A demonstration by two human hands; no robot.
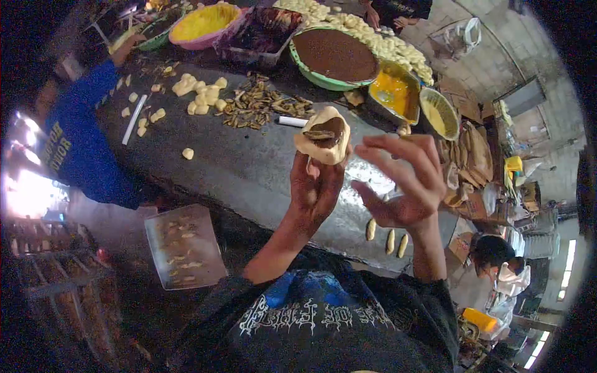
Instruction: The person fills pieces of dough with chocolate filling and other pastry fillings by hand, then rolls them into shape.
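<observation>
My left hand [315, 186] holds up a flattened piece of dough [333, 154], cupped around a brown filling [336, 128] and a dark browned strip that looks like banana. To its right, my right hand [407, 180] is raised with fingers curved and apart, nothing visible in it. Just behind the dough lies a short white rod [292, 121]. A heap of similar browned strips [261, 102] is spread on the dark table [242, 165]. Several shaped dough rolls [390, 241] lie beneath my right hand, near the table's front edge.
Along the back stand a green basin of brown filling [333, 56], a tray of yellow liquid [395, 93] and a pink-rimmed yellow basin [205, 25]. Dough balls [202, 93] lie at left. A person in a blue shirt [87, 137] stands left. A tray [186, 248] sits lower left.
</observation>
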